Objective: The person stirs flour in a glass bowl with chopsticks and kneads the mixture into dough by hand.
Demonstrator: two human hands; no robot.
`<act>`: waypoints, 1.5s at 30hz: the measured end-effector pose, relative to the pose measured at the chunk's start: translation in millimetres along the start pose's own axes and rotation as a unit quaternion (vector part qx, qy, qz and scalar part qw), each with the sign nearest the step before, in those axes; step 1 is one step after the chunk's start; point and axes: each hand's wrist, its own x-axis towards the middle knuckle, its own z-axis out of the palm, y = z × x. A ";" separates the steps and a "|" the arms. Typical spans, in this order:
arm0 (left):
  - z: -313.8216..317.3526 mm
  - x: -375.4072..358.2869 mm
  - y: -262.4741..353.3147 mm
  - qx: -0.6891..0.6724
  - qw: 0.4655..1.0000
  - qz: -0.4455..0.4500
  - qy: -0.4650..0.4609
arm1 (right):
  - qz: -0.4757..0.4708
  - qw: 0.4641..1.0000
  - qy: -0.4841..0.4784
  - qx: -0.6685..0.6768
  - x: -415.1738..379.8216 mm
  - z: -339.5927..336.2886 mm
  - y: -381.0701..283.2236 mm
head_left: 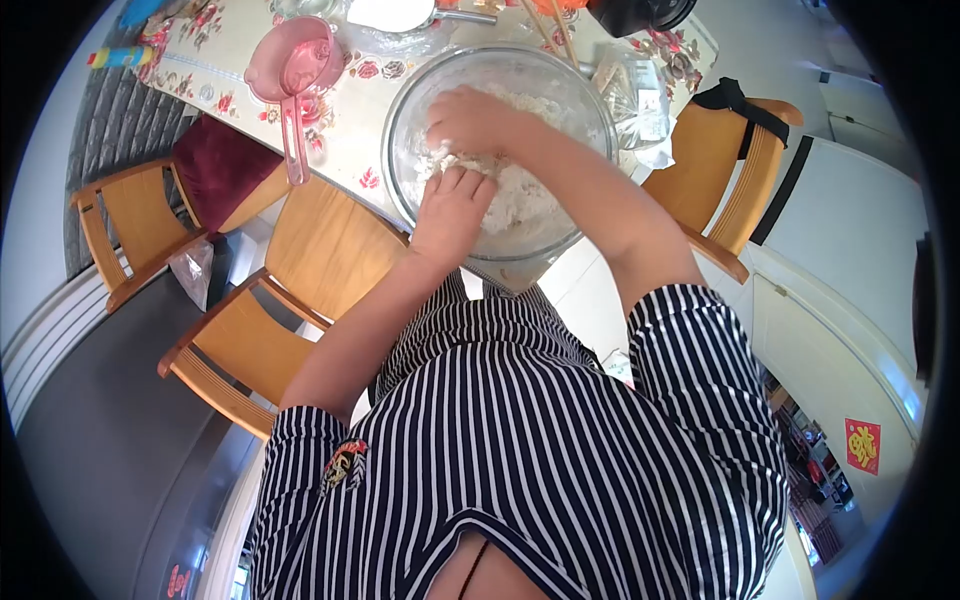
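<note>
A large clear glass bowl point(393, 165) at the table's edge holds loose white flour point(530, 205) and crumbly, floury dough point(440, 160). My left hand point(455, 212) reaches in over the near rim, its fingers curled down onto the dough. Coming from the right, my right hand point(470, 120) lies deeper in the bowl with bent fingers around the same clumps. White bits stick to its fingertips. The undersides of both hands are hidden.
Left of the bowl a pink transparent ladle-like scoop point(292, 125) has its handle over the table edge. Behind stand a metal-handled scoop point(465, 16), chopsticks point(555, 30) and a black round object point(640, 12). A plastic bag point(635, 100) lies right. Wooden chairs point(335, 245) flank me.
</note>
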 end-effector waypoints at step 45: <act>-4.2 64.0 -18.2 -0.089 0.971 -0.121 -0.187 | 0.641 0.699 0.092 0.303 -108.5 1.7 -91.1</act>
